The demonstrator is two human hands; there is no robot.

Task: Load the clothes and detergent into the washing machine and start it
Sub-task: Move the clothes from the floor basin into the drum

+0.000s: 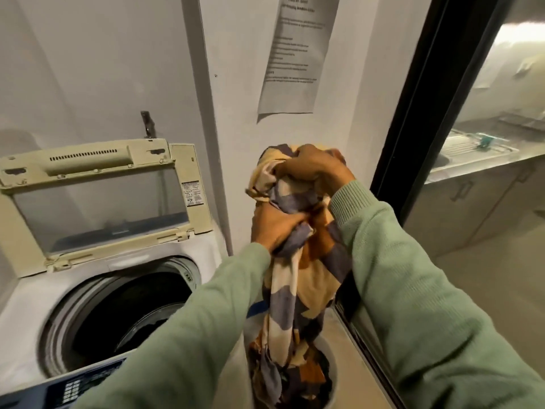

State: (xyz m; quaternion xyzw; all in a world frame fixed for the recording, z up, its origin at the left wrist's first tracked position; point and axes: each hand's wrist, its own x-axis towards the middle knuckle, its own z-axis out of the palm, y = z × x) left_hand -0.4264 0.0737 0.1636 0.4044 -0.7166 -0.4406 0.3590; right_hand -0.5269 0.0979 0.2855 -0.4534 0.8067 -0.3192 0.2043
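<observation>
A top-loading washing machine [26, 320] stands at the left with its lid [97, 199] raised and its dark drum [129, 317] showing. A long patterned cloth [298, 293] in cream, grey-blue and orange hangs to the right of the machine. My right hand [312, 169] grips its bunched top. My left hand [274, 228] grips it just below. The cloth's lower end trails into a white laundry basket [333, 376] by the machine's right side, where more dark clothes lie. No detergent is visible.
The machine's control panel [76, 385] runs along its near edge. A printed notice [295, 54] is stuck to the wall behind. A black-framed glass door [413, 113] stands at the right, with a steel sink counter [477, 154] beyond it.
</observation>
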